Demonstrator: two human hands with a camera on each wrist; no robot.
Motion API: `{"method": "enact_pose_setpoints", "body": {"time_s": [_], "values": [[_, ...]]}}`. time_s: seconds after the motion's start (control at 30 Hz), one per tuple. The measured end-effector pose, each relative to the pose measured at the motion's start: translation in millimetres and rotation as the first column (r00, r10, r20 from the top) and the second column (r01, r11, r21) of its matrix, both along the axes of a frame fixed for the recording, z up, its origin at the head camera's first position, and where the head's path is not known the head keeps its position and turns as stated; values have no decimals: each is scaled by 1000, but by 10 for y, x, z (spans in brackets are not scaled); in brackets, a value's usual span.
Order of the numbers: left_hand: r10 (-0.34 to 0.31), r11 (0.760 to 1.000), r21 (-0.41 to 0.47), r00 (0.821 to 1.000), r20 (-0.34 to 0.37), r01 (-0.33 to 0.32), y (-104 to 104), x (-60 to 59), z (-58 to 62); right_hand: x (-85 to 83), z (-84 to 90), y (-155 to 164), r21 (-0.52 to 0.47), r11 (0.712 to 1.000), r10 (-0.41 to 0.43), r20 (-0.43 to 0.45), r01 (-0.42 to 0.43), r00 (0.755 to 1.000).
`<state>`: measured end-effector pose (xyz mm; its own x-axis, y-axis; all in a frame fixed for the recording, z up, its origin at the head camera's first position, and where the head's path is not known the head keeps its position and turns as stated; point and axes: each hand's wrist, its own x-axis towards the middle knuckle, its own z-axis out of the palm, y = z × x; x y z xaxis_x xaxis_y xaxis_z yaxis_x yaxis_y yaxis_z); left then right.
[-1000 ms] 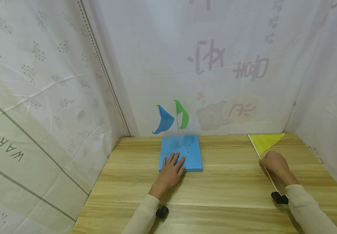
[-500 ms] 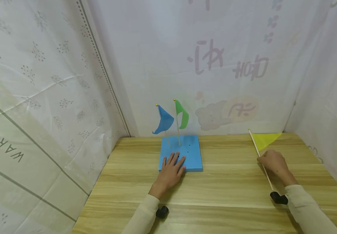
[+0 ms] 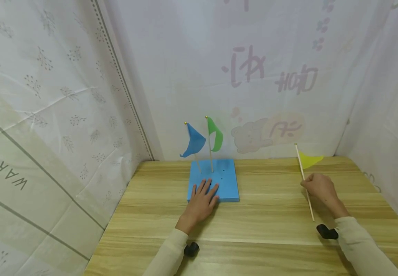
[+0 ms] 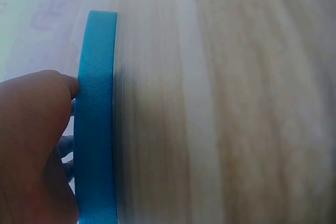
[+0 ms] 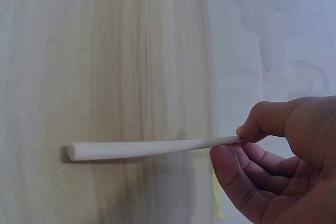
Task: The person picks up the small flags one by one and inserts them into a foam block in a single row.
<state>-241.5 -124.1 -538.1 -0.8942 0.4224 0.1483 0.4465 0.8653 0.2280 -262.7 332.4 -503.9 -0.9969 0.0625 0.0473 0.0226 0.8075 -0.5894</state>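
A blue foam block lies on the wooden table near the back wall, seen edge-on as the blue foam block in the left wrist view. A blue flag and a green flag stand upright in it. My left hand rests flat on the block's near edge with straight fingers. My right hand pinches the stick of a yellow flag and holds it tilted up off the table. The right wrist view shows the stick held between thumb and fingers of the right hand.
Patterned white curtains close in the table on the left, back and right. Small dark holes dot the block's top beside the standing flags. Black wrist-camera mounts sit under both sleeves.
My right hand has lifted the yellow flag from lying flat on the table to a steep tilt, its cloth rising and folding. The left hand has stayed on the block.
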Motion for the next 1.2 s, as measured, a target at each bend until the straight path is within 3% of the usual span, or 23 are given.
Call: {"method": "enact_pose_setpoints", "body": {"time_s": [0.9,1.2], "values": [[7,1000,-6,1000,18,-7,3,1,3,-67,287,-316,-72,997,40,-15,-41,999],[-4,1000,4,1000,-12,4,1,6,4,-111,381,-469,-104,992,58,-76,-66,995]]}}
